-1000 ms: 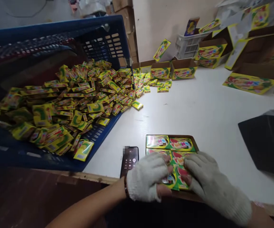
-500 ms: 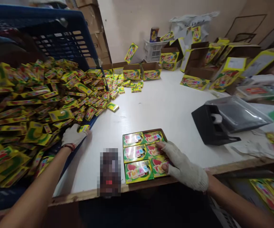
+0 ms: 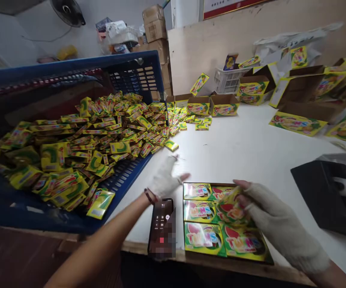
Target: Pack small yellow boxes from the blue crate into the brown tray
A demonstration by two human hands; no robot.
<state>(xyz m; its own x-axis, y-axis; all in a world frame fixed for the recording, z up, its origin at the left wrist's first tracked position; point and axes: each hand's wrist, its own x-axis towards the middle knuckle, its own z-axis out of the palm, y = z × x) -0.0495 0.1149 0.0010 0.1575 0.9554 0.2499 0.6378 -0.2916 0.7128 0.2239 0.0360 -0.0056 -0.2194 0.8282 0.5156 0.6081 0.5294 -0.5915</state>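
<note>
My left hand (image 3: 165, 180), in a white fingerless glove, is over the white table with its fingers spread and nothing in them. My right hand (image 3: 269, 216), gloved the same way, pinches a blurred yellow-and-green candy packet (image 3: 230, 207) with a red fruit on it. That packet is tilted above the shallow display box (image 3: 267, 252), which holds flat rows of matching packets (image 3: 204, 239). A phone (image 3: 161, 226) with its screen lit lies left of the box, just below my left wrist.
A tilted blue crate (image 3: 131, 173) heaped with loose packets (image 3: 101, 132) fills the left. Several cartons (image 3: 198, 107) stand at the back by a white basket (image 3: 228, 80). A black tape dispenser (image 3: 319, 192) sits at the right. The table's wooden edge (image 3: 287, 272) runs along the front.
My left hand has come away from the crate's edge to the right and no longer holds a packet. My right hand now has a packet lifted and tilted over the box. The view has swung left.
</note>
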